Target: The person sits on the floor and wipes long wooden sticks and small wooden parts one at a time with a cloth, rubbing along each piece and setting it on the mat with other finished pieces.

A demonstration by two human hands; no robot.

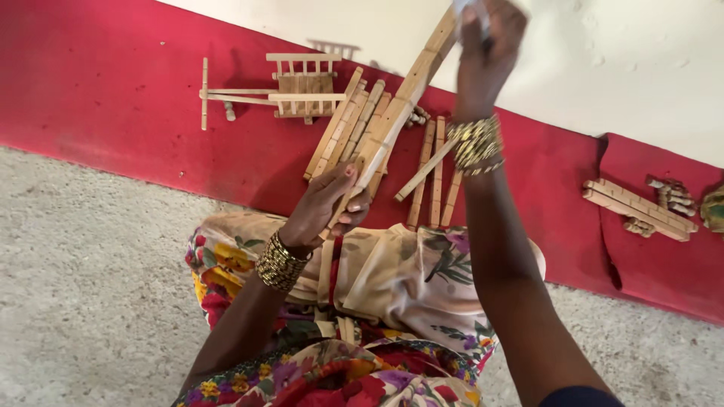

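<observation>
My left hand [328, 205] grips the lower end of a long pale wooden strip [396, 113] that slants up to the right. My right hand [486, 49] is raised at the strip's upper end, fingers closed around a small whitish thing that is blurred. Gold bangles sit on both wrists. Under the strip lie several loose wooden slats [348, 128] on the red cloth [113, 90], with more slats [436, 177] to their right.
A small wooden cart-like model [296, 89] stands on the red cloth at the back. More wooden strips and small pegs [639, 207] lie at the right. Grey rough floor [83, 279] spreads at the left. My lap, in flowered cloth [392, 286], is below.
</observation>
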